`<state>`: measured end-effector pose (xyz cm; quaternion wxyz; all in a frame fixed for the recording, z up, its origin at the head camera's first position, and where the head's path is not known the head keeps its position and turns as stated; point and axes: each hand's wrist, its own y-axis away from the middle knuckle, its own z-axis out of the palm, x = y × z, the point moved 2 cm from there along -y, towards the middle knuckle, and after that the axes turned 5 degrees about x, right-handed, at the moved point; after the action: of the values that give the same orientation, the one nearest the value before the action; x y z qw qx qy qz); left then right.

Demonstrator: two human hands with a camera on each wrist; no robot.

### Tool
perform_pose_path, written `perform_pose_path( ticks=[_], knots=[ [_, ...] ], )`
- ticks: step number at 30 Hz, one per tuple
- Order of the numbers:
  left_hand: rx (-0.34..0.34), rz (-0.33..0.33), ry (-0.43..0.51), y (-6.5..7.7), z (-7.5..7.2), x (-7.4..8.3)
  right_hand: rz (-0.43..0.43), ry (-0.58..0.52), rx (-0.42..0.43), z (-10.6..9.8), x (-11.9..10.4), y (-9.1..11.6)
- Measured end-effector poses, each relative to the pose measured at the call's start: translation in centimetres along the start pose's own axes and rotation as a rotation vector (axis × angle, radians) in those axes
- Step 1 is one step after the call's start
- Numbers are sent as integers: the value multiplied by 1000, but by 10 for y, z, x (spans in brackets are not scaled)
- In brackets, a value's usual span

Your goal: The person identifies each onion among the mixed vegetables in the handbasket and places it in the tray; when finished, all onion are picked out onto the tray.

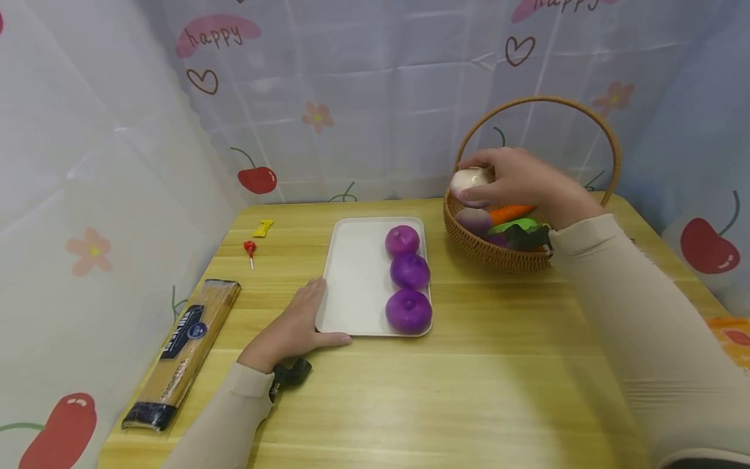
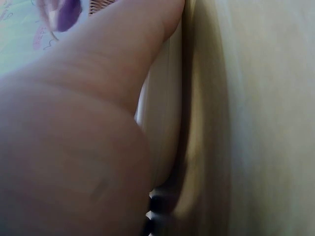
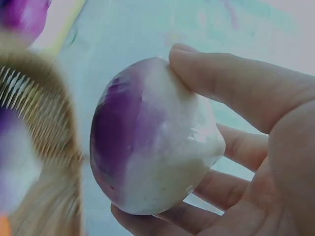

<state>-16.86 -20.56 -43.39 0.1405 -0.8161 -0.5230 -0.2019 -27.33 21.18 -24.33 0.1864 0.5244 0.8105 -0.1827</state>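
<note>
My right hand (image 1: 510, 176) grips a purple-and-white turnip (image 3: 152, 137) above the left rim of a wicker basket (image 1: 498, 257). In the right wrist view, the thumb and fingers close around its white end. Another purple-and-white turnip (image 1: 473, 221) lies in the basket. My left hand (image 1: 295, 322) rests at the near left corner of a white tray (image 1: 357, 280), fingers along its side and thumb along its front edge. Along the tray's right side sit a far purple turnip-like vegetable (image 1: 402, 241), a middle one (image 1: 410, 271) and a near one (image 1: 409, 311).
The basket also holds a carrot (image 1: 511, 213) and green vegetables (image 1: 515, 226), under a tall arched handle (image 1: 541, 99). To the left on the table lie a spaghetti pack (image 1: 184, 352), a red lollipop (image 1: 250, 247) and a yellow-wrapped candy (image 1: 263, 228). Printed curtains surround the table.
</note>
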Motion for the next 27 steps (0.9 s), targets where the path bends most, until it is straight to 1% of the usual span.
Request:
perform_pose_path(
  ticks=[4,6,12,15,18,21,24,27],
  knots=[
    [-1,-4,-4,1,-1,-1,-67,-37,6,15,-33,-5],
    [0,-4,-10,2,-1,-1,-131,-48,3,28,-48,-7],
    [8,2,0,4,-1,-2,-330,-53,-41,77,-93,-12],
    [9,7,9,4,-1,-1,-392,-48,-89,104,-111,-10],
    [14,24,8,3,0,-2,-451,-49,-128,132,-123,-5],
    [21,41,9,2,1,-1,-478,-56,-163,156,-130,0],
    [26,53,26,1,1,1,-485,-53,-200,175,-132,4],
    [23,51,34,1,1,2,-471,-37,-244,189,-132,8]
  ],
)
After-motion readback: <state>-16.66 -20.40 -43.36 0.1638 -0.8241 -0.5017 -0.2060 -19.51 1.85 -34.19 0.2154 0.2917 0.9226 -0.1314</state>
